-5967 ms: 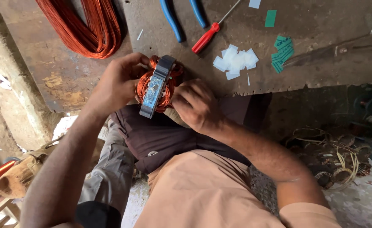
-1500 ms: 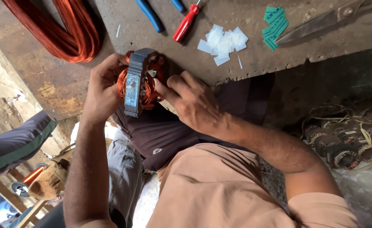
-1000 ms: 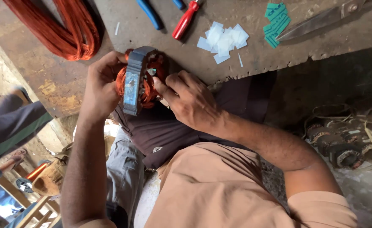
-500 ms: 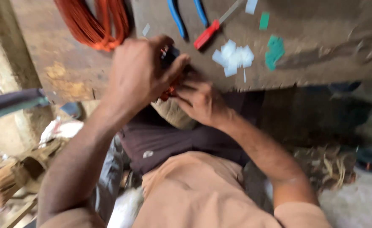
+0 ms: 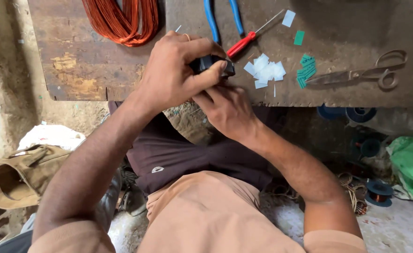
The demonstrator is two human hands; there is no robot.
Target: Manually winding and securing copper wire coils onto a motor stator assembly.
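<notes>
My left hand [image 5: 173, 70] now wraps over the dark metal motor stator [image 5: 213, 64] at upper centre, hiding its orange windings; right hand [image 5: 227, 110] grips beneath, fingertips unseen.

Workbench [image 5: 99, 70] carries copper wire coil [image 5: 122, 21], screwdriver [image 5: 244, 42], scissors [image 5: 361, 75].

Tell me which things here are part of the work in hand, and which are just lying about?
In hand: dark wound part, gripped by left hand and right hand.

Lying about: copper wire coil, red screwdriver, blue-handled pliers, scissors, white paper bits, green strips.
</notes>
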